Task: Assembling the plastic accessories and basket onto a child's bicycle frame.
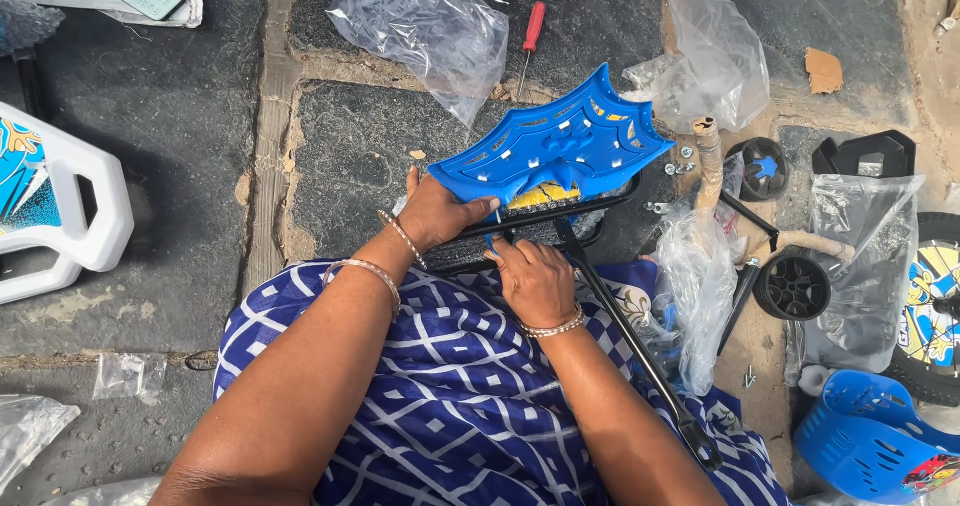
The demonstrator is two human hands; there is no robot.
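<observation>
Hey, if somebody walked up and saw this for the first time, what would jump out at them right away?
First, the bright blue plastic panel at centre, gripped at its near edge by the left hand while the right hand rests on the black metal rack beneath it. Then the clutter on the stone paving: crumpled clear plastic bags and a red-handled screwdriver beyond, small black training wheels and a blue basket to the right.

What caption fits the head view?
Both hands, left hand and right hand, hold a blue plastic panel on a black metal rack over a patterned lap.
</observation>
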